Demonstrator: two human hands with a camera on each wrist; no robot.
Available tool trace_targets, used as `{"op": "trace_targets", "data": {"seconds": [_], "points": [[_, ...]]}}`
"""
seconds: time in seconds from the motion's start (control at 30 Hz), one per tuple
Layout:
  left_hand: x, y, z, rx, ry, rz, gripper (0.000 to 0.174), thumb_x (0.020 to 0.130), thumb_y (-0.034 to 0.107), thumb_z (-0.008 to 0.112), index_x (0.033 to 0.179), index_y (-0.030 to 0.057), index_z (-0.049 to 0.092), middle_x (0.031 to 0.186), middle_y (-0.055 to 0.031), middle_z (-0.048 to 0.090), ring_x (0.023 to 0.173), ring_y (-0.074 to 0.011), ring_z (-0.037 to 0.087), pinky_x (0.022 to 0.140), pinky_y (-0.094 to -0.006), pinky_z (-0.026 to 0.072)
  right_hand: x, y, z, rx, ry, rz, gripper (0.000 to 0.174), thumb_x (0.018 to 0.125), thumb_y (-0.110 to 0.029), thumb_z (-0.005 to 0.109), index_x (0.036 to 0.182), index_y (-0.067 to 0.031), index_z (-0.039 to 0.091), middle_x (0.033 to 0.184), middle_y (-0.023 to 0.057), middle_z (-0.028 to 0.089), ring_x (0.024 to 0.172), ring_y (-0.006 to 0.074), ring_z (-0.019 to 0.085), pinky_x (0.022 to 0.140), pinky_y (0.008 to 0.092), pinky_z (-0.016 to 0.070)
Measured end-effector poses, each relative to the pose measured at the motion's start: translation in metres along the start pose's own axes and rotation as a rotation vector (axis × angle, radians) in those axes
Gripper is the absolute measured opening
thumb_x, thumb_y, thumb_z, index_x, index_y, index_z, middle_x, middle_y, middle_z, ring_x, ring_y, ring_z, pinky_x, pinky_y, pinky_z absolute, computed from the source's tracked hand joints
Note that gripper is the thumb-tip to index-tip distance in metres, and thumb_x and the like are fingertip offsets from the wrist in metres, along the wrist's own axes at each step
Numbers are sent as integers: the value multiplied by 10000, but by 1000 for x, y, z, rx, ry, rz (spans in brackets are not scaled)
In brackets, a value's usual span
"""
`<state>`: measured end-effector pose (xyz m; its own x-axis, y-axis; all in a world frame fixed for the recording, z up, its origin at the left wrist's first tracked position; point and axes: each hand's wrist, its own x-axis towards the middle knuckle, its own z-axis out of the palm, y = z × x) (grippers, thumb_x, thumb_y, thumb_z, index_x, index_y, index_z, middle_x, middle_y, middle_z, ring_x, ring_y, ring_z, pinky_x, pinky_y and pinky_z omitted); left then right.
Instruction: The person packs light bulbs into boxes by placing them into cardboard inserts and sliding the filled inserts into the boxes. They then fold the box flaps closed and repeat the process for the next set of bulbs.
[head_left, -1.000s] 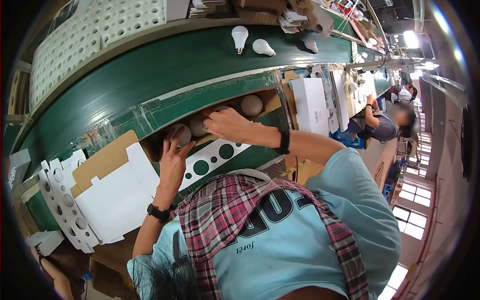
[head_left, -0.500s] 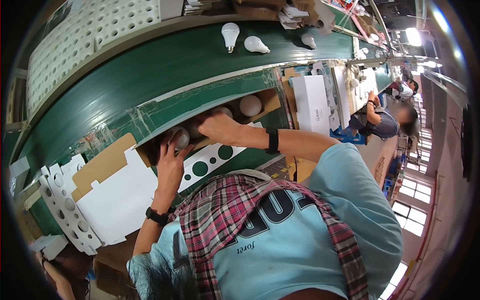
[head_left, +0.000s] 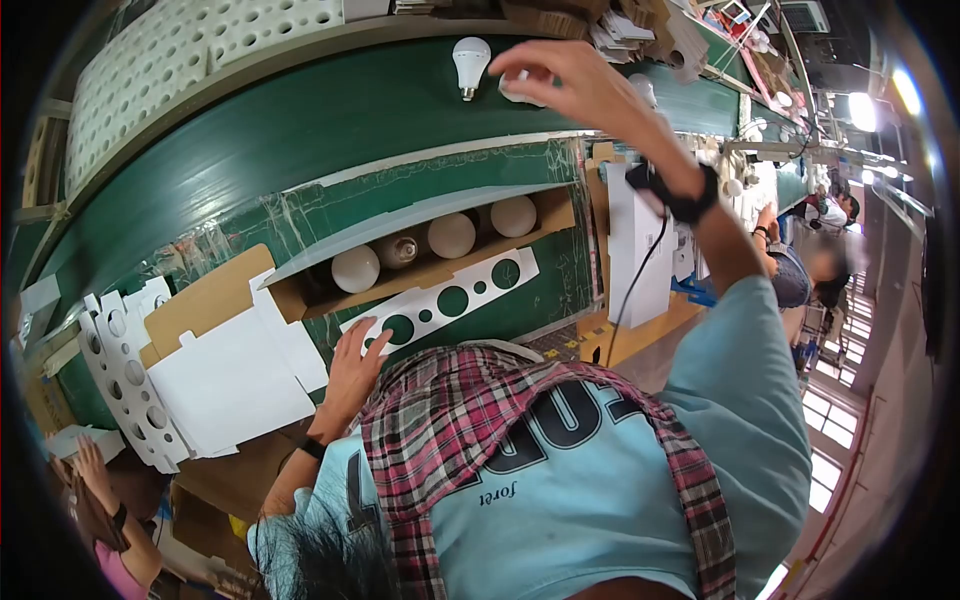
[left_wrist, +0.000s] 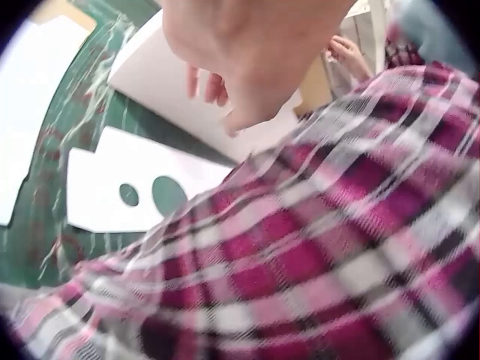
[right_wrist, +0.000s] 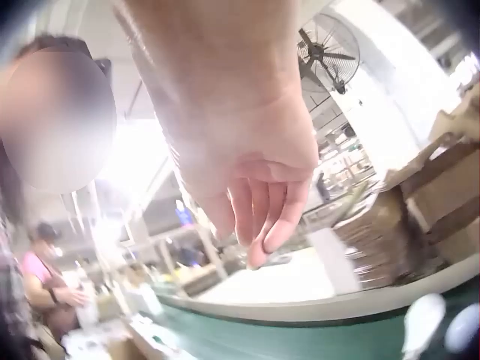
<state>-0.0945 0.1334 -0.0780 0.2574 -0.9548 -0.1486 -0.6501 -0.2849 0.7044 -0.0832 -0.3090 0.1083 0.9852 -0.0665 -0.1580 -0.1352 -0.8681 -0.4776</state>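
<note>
In the head view my right hand (head_left: 570, 85) reaches over the green conveyor belt, fingers loosely bent above a white bulb (head_left: 520, 90) that it partly hides. The right wrist view shows nothing in this hand's grasp. A larger upright-looking bulb (head_left: 471, 65) lies just left of the fingertips. My left hand (head_left: 352, 368) rests at the left end of a white card insert (head_left: 452, 300) with round holes, fingers spread. Behind the insert, a long open carton (head_left: 555, 215) holds a row of bulbs: three show round white domes (head_left: 452, 236), one shows its screw base (head_left: 399, 250).
Flattened white carton (head_left: 235, 390) and punched inserts (head_left: 130, 395) lie at the left. White boxes (head_left: 640, 250) stand right of the open carton. A perforated white tray (head_left: 190, 80) sits beyond the belt. Other people work at both sides.
My right hand has left the carton and swung up and right to the bulbs on the belt. My left hand has drawn back from the carton to the card insert.
</note>
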Motion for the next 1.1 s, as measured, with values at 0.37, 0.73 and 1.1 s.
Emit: {"op": "trace_targets", "data": {"seconds": [0.37,0.73,1.1], "points": [[-3,-11,49,230,-98,-217,952,633,97,792,1424,69,265,1413,-197,282,1335,-386,271,1103,-554,177,131,181,128,-613,-118,-396,411,825,-68,552,1228,-147,541,1330,59,453,1252,294,398,991,409,386],[-6,-14,48,301,-66,-196,927,609,104,794,1399,87,309,1416,-186,282,1324,-382,273,1094,-562,182,73,153,58,-251,-84,15,539,732,-249,700,1176,-16,504,1201,197,469,1140,377,478,901,483,425],[10,28,-22,181,-124,108,784,657,137,728,1357,62,383,1404,-218,328,1236,-429,350,1053,-497,290,-214,34,12,588,378,307,665,774,-355,709,1303,-25,477,1134,125,603,1020,184,591,879,286,462]]}}
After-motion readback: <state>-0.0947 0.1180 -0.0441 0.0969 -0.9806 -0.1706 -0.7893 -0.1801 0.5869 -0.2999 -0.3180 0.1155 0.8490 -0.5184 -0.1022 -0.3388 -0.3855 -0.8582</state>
